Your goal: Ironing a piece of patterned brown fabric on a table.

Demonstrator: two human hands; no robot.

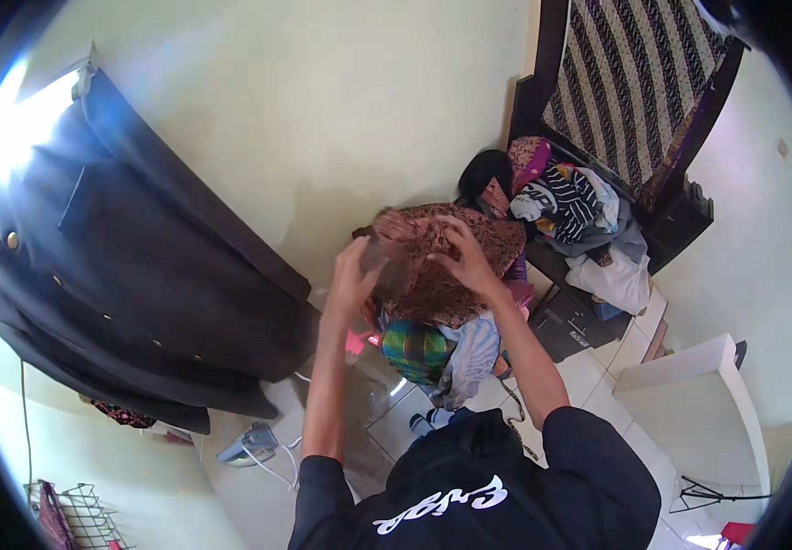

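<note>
A brown patterned cloth [432, 291] is bunched on top of a heap of clothes in front of me. My left hand [356, 273] grips its left side, the fingers bent around the fabric. On the other side, my right hand [465, 258] pinches a gathered fold between thumb and fingers. Some fingertips are lost in the folds. Beneath the brown cloth lie a green checked cloth [414, 351] and a pale blue and white cloth [471, 359].
A large dark coat with gold buttons [121, 247] hangs at left. Below it are a clothes iron [251, 445] and its cord. More clothes [579, 206] pile up at right, beside a black case [568, 321]. A white partition [703, 403] stands at lower right.
</note>
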